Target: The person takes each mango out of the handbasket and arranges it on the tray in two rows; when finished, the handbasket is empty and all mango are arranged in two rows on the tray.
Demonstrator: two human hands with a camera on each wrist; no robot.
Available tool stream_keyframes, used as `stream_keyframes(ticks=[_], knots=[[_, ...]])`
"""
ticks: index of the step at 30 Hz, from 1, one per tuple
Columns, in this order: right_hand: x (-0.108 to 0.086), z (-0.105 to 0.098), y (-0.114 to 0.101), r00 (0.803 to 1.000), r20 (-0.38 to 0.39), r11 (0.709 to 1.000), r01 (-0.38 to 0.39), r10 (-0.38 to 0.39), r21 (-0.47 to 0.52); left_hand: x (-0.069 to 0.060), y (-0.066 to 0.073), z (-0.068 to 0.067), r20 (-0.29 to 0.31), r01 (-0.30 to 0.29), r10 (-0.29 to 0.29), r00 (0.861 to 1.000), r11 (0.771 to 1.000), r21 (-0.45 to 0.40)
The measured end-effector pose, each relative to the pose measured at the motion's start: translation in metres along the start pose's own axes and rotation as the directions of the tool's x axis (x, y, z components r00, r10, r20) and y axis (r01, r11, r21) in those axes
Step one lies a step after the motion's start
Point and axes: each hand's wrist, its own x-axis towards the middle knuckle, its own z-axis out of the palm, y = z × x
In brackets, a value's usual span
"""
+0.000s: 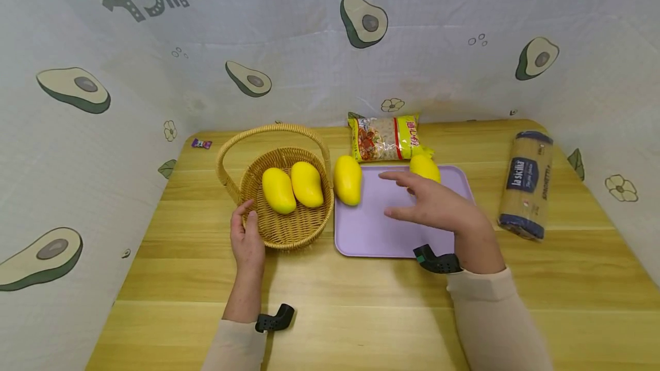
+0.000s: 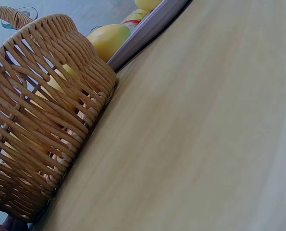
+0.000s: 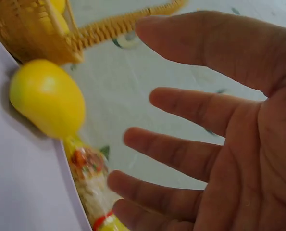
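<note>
A wicker basket (image 1: 289, 236) with a tall arched handle stands on the table and holds two yellow mangoes (image 1: 279, 190). My left hand (image 1: 249, 248) rests against its left side, thumb and fingers near the rim; in the left wrist view only a sliver of fingers shows behind the basket (image 2: 51, 115). My right hand (image 1: 438, 202) is over the lilac tray (image 1: 371, 233), fingers spread and nothing in them. A mango (image 1: 348, 181) lies on the tray's left edge, a short way from those fingertips. Another mango (image 1: 425, 168) sits at the back, partly hidden by the right hand.
Behind the tray lies a yellow food packet (image 1: 382, 138). A spaghetti pack (image 1: 526, 185) is at the right of the wooden table (image 1: 335, 325). One small purple wrapped sweet (image 1: 201, 143) lies at the back left. Avocado-printed cloth (image 1: 309, 27) surrounds the table's back and sides.
</note>
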Motion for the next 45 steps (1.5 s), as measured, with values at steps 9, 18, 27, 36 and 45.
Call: stream_keyframes(ticks=[9,18,27,36,45], knots=[[0.012,0.042,-0.033,0.951,0.196,0.971,0.24,-0.239,0.017,0.0,-0.002,-0.001,-0.005,-0.012,0.012,1.0,1.0,-0.01],[0.035,0.082,-0.071,0.876,0.023,0.875,0.479,-0.481,0.066,0.0,0.0,-0.002,0.0,-0.005,0.005,1.0,1.0,-0.008],[0.088,0.102,-0.099,0.875,-0.147,0.887,0.456,-0.461,-0.069,0.002,-0.001,-0.002,-0.007,-0.014,0.014,1.0,1.0,0.013],[0.129,0.107,-0.112,0.914,-0.089,0.911,0.378,-0.395,-0.163,0.001,-0.002,-0.002,-0.013,-0.014,0.014,1.0,1.0,-0.001],[0.151,0.112,-0.111,0.93,-0.061,0.908,0.338,-0.363,-0.249,0.001,0.0,0.0,-0.005,-0.004,0.004,1.0,1.0,-0.005]])
